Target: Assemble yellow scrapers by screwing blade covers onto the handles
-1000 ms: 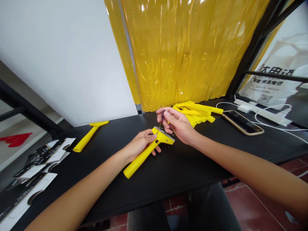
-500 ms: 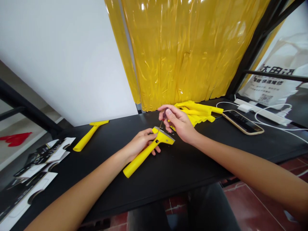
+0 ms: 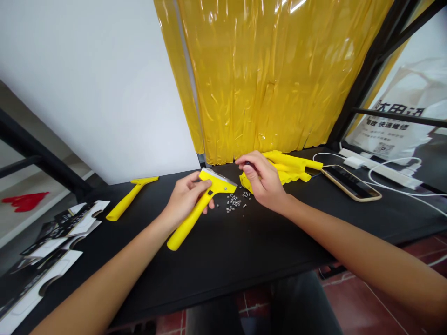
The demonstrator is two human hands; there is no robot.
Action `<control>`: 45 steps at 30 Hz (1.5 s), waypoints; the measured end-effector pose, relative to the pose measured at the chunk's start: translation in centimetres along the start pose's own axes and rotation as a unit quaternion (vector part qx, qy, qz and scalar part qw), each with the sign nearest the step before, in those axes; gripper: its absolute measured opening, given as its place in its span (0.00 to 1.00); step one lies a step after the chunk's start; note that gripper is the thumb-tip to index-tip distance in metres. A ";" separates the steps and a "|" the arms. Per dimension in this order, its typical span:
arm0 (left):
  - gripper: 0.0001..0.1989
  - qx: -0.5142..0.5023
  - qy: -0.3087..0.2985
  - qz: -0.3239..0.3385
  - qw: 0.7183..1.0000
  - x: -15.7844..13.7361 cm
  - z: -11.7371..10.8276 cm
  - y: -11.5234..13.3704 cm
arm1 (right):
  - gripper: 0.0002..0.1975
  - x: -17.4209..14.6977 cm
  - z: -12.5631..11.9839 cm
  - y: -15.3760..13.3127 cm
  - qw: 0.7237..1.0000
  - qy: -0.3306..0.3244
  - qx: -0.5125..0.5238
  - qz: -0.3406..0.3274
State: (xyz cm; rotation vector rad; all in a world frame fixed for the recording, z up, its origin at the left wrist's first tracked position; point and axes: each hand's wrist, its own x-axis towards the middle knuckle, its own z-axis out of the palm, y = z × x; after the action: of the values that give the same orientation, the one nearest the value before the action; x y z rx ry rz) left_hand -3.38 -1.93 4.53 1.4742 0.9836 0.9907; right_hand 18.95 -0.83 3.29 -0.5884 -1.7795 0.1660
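My left hand (image 3: pixel 186 197) is closed around the neck of a yellow scraper (image 3: pixel 190 218), its thumb lying near the head. A metal strip runs along the scraper's top edge, and its handle slants down toward me. To the right, my right hand (image 3: pixel 263 181) is closed on a small screwdriver (image 3: pixel 248 163); only a bit of its dark handle shows between the fingers, and the shaft is hidden. Between the hands, several small screws and nuts (image 3: pixel 234 201) lie scattered on the black table (image 3: pixel 244 251).
Behind my right hand is a pile of yellow scraper handles (image 3: pixel 289 165). Another yellow scraper (image 3: pixel 125 200) lies at left, beside black-and-white cardboard pieces (image 3: pixel 70 232). A phone (image 3: pixel 351 181), white cables and a power strip (image 3: pixel 384 170) are at right. A yellow plastic curtain (image 3: pixel 265 83) hangs behind.
The left hand has moved the scraper left, uncovering the screws and nuts. The screwdriver's shaft, earlier pointing down at the scraper head, is now away from it and out of sight.
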 end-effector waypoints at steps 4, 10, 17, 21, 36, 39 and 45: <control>0.07 0.243 0.088 0.147 0.955 -0.8 -0.2 -0.1 | 0.08 0.2 0.1 -0.3 1.000 -0.006 -0.008 0.018; 0.10 0.625 -0.003 0.293 0.723 -0.3 -0.7 -2.7 | 0.10 0.1 0.2 0.9 0.994 -0.082 -0.020 0.075; 0.15 0.706 -0.080 0.303 0.635 0.9 -0.2 -5.5 | 0.37 -1.0 0.7 2.5 0.939 -0.325 -0.033 0.110; 0.15 0.678 -0.086 0.293 0.669 0.8 -0.1 -5.7 | 0.41 -1.4 0.8 3.3 0.921 -0.371 -0.036 0.115; 0.17 0.637 -0.023 0.305 0.708 1.0 -0.5 -5.6 | 0.45 -1.3 0.4 3.9 0.924 -0.361 -0.032 0.123; 0.22 0.616 0.009 0.283 0.735 1.1 -0.7 -5.8 | 0.47 -1.3 0.4 4.1 0.926 -0.353 -0.034 0.126; 0.12 0.624 -0.022 0.279 0.729 1.3 -1.0 -6.1 | 0.48 -1.3 0.2 4.7 0.929 -0.348 -0.037 0.119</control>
State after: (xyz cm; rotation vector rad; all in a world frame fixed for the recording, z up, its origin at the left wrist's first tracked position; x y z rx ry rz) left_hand -4.31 0.27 -1.27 3.0485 1.2677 0.6046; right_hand 20.44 2.63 0.20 -0.8737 -2.3994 0.5296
